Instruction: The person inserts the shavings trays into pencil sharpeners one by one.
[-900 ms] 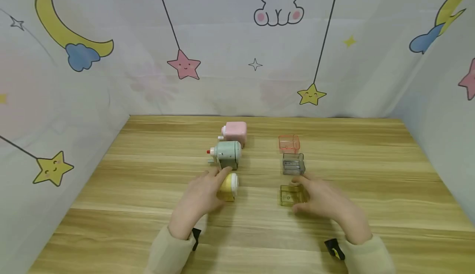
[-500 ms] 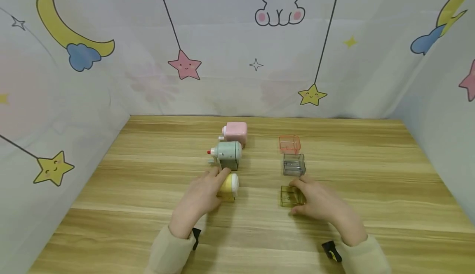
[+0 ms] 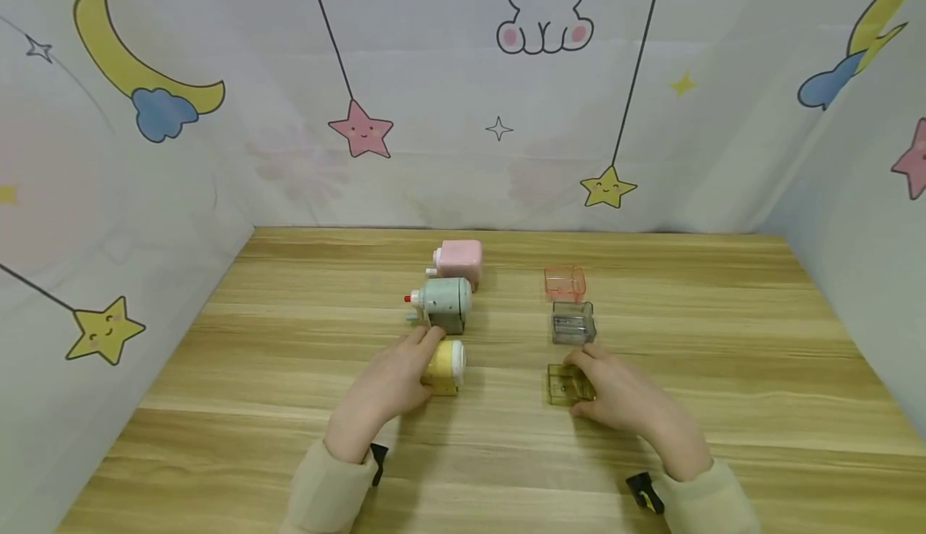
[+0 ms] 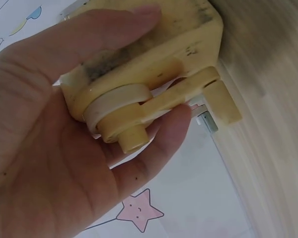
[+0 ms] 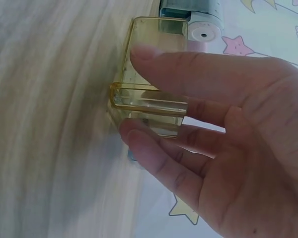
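My left hand [image 3: 387, 381] grips a yellow crank pencil sharpener [image 3: 444, 363] from its left side, at the near end of a row. In the left wrist view, the thumb lies across the sharpener's body [image 4: 188, 44] and fingers are curled beneath, beside the crank handle [image 4: 176, 96]. Across from it, my right hand [image 3: 624, 392] holds a clear yellow shavings tray [image 3: 561, 385] between thumb and fingers. The right wrist view shows the thumb on one wall of the tray [image 5: 154, 34], with fingertips along the opposite side. Both things appear to be on the table.
Beyond the left hand stand a mint-green sharpener [image 3: 444, 301] and a pink sharpener [image 3: 460, 258]. A clear grey tray [image 3: 573, 325] and a clear red tray [image 3: 564, 283] lie behind the yellow tray. Patterned cloth walls [image 3: 434, 188] bound the wooden table [image 3: 499, 470].
My right hand has shifted slightly left, and its thumb and fingers have come in around the yellow tray. The left hand stays on the yellow sharpener with hardly any movement.
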{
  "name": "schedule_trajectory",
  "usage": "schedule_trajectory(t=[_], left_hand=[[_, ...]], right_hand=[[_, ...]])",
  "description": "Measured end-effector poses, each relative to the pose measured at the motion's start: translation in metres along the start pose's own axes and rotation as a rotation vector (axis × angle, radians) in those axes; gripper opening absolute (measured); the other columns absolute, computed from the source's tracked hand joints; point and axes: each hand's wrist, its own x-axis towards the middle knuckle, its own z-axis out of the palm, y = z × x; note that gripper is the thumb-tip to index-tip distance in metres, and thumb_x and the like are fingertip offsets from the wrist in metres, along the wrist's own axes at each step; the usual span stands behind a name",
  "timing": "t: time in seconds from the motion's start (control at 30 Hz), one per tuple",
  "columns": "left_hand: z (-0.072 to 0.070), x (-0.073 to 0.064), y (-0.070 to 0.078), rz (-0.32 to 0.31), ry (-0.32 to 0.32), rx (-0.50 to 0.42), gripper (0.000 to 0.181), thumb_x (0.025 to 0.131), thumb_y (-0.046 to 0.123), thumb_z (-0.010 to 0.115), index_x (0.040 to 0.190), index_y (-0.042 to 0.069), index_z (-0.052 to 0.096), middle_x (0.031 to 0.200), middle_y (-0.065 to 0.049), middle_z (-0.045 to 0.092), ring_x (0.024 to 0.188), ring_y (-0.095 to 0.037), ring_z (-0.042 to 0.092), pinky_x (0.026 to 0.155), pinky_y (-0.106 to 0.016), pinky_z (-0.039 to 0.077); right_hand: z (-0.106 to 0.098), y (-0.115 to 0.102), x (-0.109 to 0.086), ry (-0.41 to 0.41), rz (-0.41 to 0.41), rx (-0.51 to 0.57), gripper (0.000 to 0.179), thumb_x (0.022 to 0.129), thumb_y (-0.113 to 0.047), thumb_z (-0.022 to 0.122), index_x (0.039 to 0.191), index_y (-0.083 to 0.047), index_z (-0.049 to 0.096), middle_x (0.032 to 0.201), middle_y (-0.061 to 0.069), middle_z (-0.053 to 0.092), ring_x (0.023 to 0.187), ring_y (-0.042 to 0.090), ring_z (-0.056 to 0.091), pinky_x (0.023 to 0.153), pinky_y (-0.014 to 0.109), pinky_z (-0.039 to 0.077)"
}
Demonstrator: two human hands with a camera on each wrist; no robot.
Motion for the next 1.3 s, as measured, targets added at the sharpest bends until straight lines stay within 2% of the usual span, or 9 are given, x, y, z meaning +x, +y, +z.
schedule_trajectory(t=[0.13, 0.37, 0.6, 1.0, 1.3], left_hand=[[0.0002, 0.0004, -0.0017, 0.013, -0.003, -0.016, 0.055, 0.068, 0.0, 0.081, 0.113, 0.008, 0.051, 0.098, -0.007, 0.057, 0.081, -0.021, 0.055, 0.071, -0.04, 0.05], [0.0007, 0.0, -0.0042, 0.04, -0.007, -0.036, 0.056, 0.069, -0.001, 0.08, 0.116, 0.007, 0.051, 0.099, -0.008, 0.056, 0.08, -0.02, 0.053, 0.073, -0.039, 0.051], [0.0002, 0.0003, -0.0051, 0.062, -0.002, -0.061, 0.055, 0.068, -0.001, 0.081, 0.113, 0.007, 0.051, 0.097, -0.007, 0.055, 0.079, -0.019, 0.052, 0.073, -0.038, 0.051], [0.001, 0.0012, -0.0051, 0.088, 0.004, -0.053, 0.053, 0.067, -0.003, 0.081, 0.111, 0.004, 0.05, 0.093, -0.007, 0.054, 0.078, -0.018, 0.051, 0.071, -0.037, 0.05], [0.002, 0.0031, -0.0089, 0.085, -0.027, -0.098, 0.058, 0.069, 0.0, 0.082, 0.117, 0.007, 0.051, 0.098, -0.007, 0.056, 0.083, -0.018, 0.054, 0.076, -0.037, 0.052]], right_hand=[[0.0014, 0.0005, 0.0008, 0.016, -0.034, -0.01, 0.046, 0.07, -0.018, 0.084, 0.108, -0.006, 0.061, 0.106, 0.006, 0.061, 0.096, 0.021, 0.063, 0.084, 0.041, 0.054], [0.0034, 0.0021, 0.0023, 0.041, -0.066, -0.029, 0.045, 0.069, -0.017, 0.085, 0.104, -0.004, 0.061, 0.102, 0.005, 0.059, 0.09, 0.02, 0.063, 0.079, 0.038, 0.055], [0.0034, 0.0024, 0.0024, 0.048, -0.074, -0.021, 0.044, 0.069, -0.016, 0.085, 0.104, -0.003, 0.061, 0.102, 0.006, 0.059, 0.091, 0.021, 0.063, 0.08, 0.039, 0.055], [0.0041, 0.0044, 0.0027, 0.052, -0.081, -0.028, 0.044, 0.069, -0.018, 0.085, 0.102, -0.004, 0.061, 0.101, 0.006, 0.059, 0.09, 0.021, 0.063, 0.08, 0.04, 0.055], [0.0043, 0.003, 0.0036, 0.056, -0.087, -0.03, 0.043, 0.069, -0.018, 0.085, 0.103, -0.004, 0.061, 0.101, 0.005, 0.058, 0.089, 0.019, 0.062, 0.079, 0.038, 0.054]])
